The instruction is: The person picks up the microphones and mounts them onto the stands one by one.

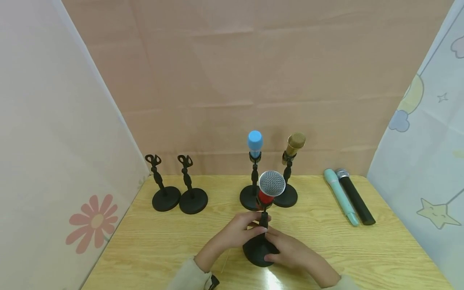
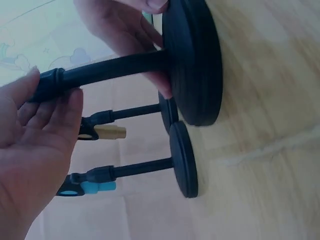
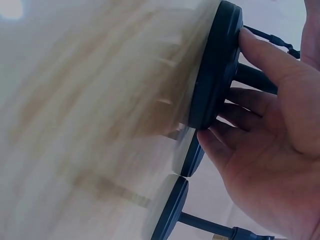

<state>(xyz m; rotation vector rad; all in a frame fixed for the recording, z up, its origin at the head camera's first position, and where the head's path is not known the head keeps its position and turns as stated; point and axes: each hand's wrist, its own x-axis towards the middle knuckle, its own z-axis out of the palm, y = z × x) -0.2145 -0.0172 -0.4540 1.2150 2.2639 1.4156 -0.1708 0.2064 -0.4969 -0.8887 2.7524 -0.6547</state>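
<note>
A microphone [image 1: 272, 183] with a silver mesh head and red body sits in the clip of a black desktop microphone stand [image 1: 256, 253], close to the table's front. My left hand [image 1: 239, 230] holds the stand's post just below the clip, thumb on one side and fingers on the other. Lower down, my right hand [image 1: 290, 249] grips the round base [image 3: 216, 70] by its edge. In the left wrist view the base [image 2: 195, 65] is close to the tabletop; whether it touches is unclear. The microphone lies outside both wrist views.
Behind stand a blue microphone [image 1: 255, 141] and a gold microphone [image 1: 296, 141], each on a black stand. Two bare stands [image 1: 166, 198] are at the left. On the right lie a mint microphone [image 1: 340, 195] and a black microphone [image 1: 357, 199]. Fabric walls surround the wooden table [image 1: 152, 249].
</note>
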